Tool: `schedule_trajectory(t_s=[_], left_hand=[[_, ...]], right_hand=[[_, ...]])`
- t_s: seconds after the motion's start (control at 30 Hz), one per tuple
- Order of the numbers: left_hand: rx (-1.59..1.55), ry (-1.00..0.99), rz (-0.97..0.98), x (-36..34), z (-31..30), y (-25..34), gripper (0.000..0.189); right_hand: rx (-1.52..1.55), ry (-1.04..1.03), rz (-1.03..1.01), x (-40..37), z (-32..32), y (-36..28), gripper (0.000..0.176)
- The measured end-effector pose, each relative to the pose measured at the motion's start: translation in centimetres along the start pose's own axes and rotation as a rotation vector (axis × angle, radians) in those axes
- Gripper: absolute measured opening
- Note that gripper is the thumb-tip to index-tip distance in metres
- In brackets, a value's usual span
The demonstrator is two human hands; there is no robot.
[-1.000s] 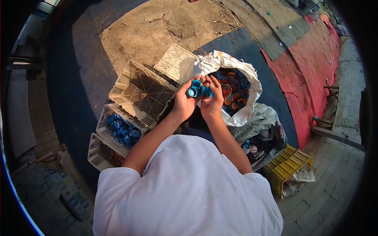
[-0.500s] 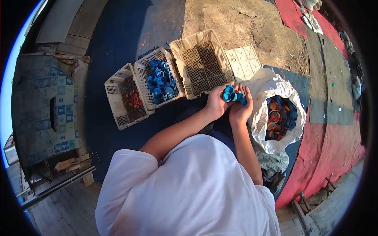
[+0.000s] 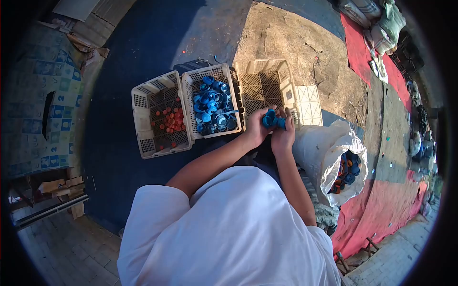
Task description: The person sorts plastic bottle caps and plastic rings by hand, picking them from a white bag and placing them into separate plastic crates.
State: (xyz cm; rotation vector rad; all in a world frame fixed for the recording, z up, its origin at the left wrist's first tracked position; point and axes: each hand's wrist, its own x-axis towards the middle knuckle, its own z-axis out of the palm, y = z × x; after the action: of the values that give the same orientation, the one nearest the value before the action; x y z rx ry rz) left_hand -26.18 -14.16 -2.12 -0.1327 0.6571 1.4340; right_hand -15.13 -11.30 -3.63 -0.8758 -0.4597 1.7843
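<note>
My left hand (image 3: pixel 256 126) and my right hand (image 3: pixel 284 134) are close together at the near edge of a cream crate (image 3: pixel 289 90) whose mesh floor shows. Between them lie several blue caps (image 3: pixel 270 119), cupped by the fingers of both hands. Left of that crate, a second crate (image 3: pixel 186 84) holds a heap of blue caps and lids (image 3: pixel 210 106). The leftmost crate (image 3: pixel 138 114) has red caps (image 3: pixel 173 119) on its floor. To the right, an open white sack (image 3: pixel 310 145) leans over, with orange and dark blue caps (image 3: pixel 349 169) inside.
A cream lattice panel (image 3: pixel 309 102) lies right of the crates. Dark blue and red (image 3: pixel 355 219) mats cover the ground around a cracked bare patch (image 3: pixel 291 43). Stuffed sacks (image 3: pixel 391 26) stand at the upper right. A patterned cloth (image 3: pixel 62 109) hangs at the left.
The view has turned, so the crates appear lower and the sack's mouth faces further right. Both hands have shifted slightly left and down in view, still around the blue caps.
</note>
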Motion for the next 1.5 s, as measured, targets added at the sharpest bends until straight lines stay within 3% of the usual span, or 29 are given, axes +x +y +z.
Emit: schedule_trajectory(t_s=[0.13,0.23,0.53,0.8,1.1,1.13,1.23,1.5], left_hand=[[-0.051,0.093,0.074,-0.9,-3.5,6.5,0.039],[-0.101,0.005,0.158,-1.7,-6.9,10.1,0.038],[-0.177,0.082,0.207,-4.3,-12.6,16.3,0.041],[-0.157,0.049,0.275,-3.3,-14.4,18.3,0.040],[-0.189,0.172,0.253,-2.8,-15.3,18.0,0.046],[-0.195,0.136,0.266,-2.9,-15.5,17.9,0.052],[-0.261,0.267,0.247,-3.3,-14.8,17.4,0.056],[-0.260,0.196,0.237,-2.9,-16.4,16.2,0.057]], right_hand=[[0.009,0.009,0.099,1.5,5.2,5.8,0.046],[0.041,0.025,0.169,2.2,8.2,10.6,0.041],[0.055,0.012,0.413,3.3,12.3,18.1,0.042],[-0.059,0.060,0.496,5.4,14.5,20.0,0.047],[-0.186,0.004,0.564,5.5,14.0,19.8,0.055],[-0.143,0.053,0.533,5.9,13.5,20.6,0.065],[-0.228,0.071,0.582,5.1,13.8,19.6,0.069],[-0.213,0.058,0.596,4.5,13.1,19.2,0.069]])
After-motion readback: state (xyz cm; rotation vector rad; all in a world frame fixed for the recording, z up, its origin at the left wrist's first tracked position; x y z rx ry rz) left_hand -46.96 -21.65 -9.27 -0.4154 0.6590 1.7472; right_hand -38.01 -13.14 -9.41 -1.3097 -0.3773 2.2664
